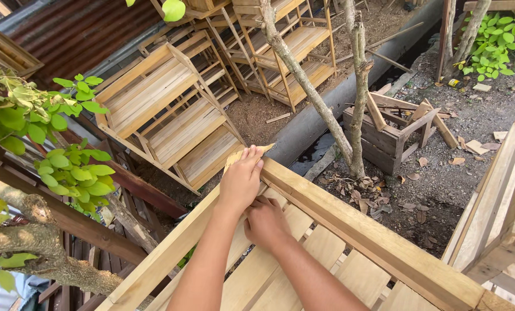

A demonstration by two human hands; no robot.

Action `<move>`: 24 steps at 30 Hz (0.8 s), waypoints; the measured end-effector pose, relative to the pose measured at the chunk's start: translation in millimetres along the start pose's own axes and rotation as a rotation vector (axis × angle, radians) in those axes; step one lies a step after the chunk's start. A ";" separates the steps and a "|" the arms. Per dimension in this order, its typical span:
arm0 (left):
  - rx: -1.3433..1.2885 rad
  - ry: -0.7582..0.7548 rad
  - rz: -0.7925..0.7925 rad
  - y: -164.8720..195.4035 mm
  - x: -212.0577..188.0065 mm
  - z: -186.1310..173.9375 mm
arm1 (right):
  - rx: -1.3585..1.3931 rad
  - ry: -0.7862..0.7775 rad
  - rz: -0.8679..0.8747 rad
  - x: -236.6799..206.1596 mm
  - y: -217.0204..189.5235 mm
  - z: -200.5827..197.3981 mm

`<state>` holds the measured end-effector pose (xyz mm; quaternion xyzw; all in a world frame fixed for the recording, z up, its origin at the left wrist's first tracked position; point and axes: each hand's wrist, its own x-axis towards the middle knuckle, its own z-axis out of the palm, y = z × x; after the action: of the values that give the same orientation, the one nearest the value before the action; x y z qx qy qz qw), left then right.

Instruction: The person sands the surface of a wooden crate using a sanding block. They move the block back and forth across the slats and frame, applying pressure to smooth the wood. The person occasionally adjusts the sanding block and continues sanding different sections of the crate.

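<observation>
A pale wooden slatted frame lies in front of me, one corner pointing away. My left hand presses a folded piece of tan sandpaper against that far corner, where two rails meet. My right hand rests just below it on the slats, fingers curled against the wood; whether it holds anything is hidden.
Several finished slatted wooden shelves lean on the ground beyond. Two thin tree trunks rise beside a wooden crate of offcuts. A leafy branch is at left, another wooden frame at right, and a grey pipe crosses the ground.
</observation>
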<state>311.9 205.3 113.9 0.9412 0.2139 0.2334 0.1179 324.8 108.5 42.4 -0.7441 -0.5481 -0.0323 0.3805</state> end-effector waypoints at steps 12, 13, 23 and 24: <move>-0.151 -0.024 0.362 85.5 -86.7 27.3 | 0.476 0.033 0.011 -4.9 -32.0 -36.1; -0.073 0.005 0.307 72.2 -66.9 19.3 | 0.726 0.010 0.056 -7.3 -35.4 -39.2; -0.252 -0.115 0.433 160.1 -95.3 39.6 | -0.089 -0.638 0.037 -134.4 -17.0 -128.4; -0.273 -0.049 0.562 171.3 -107.1 39.4 | -0.074 -0.662 0.082 -149.5 -11.5 -139.0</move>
<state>305.1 0.6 93.3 0.9442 -0.0909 0.2607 0.1794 307.1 -92.2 77.4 -0.7491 -0.6099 0.2067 0.1554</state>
